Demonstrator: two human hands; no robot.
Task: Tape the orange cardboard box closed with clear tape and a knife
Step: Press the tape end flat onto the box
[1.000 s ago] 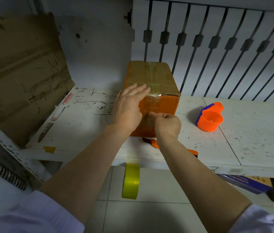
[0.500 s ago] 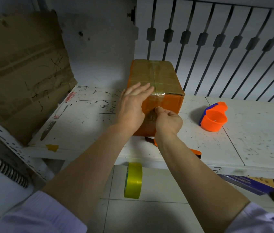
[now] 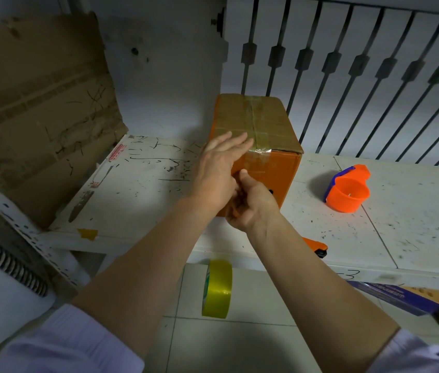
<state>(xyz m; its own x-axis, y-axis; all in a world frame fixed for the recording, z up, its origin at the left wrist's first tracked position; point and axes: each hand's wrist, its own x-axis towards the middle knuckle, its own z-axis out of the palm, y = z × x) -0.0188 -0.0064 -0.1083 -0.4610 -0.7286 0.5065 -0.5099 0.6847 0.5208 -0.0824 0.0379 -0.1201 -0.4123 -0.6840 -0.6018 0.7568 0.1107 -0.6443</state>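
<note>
The orange box stands on the white table. The left hand lies flat, fingers open, on its near corner. The right hand presses closed against the front face; whether it pinches tape cannot be told. Cardboard appears stiff, tape slick; brace by edges.

Left hand flat, fingers spread, right hand curled, thumb up, apparently pressing

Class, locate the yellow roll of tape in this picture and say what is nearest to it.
The yellow tape roll stands on edge on the tiled floor, low centre, just below the white table edge, between the person's forearms.
</note>
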